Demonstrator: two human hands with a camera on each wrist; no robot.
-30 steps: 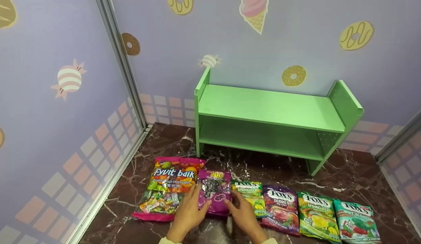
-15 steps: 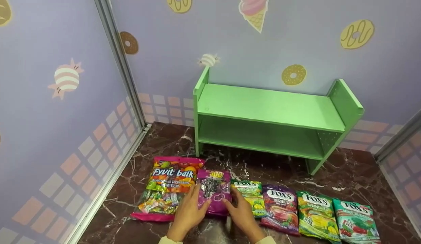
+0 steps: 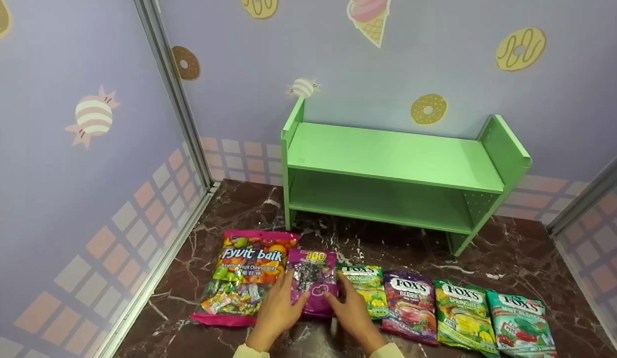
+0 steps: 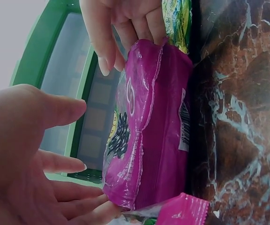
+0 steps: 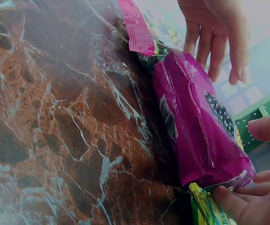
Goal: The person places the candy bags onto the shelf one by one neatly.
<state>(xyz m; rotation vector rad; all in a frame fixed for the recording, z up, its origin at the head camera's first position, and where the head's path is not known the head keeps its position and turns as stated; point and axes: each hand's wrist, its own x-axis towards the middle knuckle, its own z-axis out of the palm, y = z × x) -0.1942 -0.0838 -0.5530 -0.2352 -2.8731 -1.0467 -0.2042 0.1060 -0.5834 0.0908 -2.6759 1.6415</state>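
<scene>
Cute green shelf point(image 3: 395, 156) tbh. There's a dark marbled surface point(image 3: 251, 204) under it, lilac wall point(image 3: 437, 40) behind it, ice cream cone decal point(image 3: 369, 20) above it. Fox's Berries bag point(image 3: 410, 308) lies in front of it, teal Fox's bag point(image 3: 522, 323) further right.

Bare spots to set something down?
Free: visible boards of green shelf; marble surface between Fyvit bag and left wall, and between shelf and right wall. Crowded: purple bag, left hand and right hand at its sides, Fox's bags tight alongside.

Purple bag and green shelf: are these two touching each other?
Apart. The head view shows a strip of dark marbled surface between the purple bag and the green shelf.
</scene>
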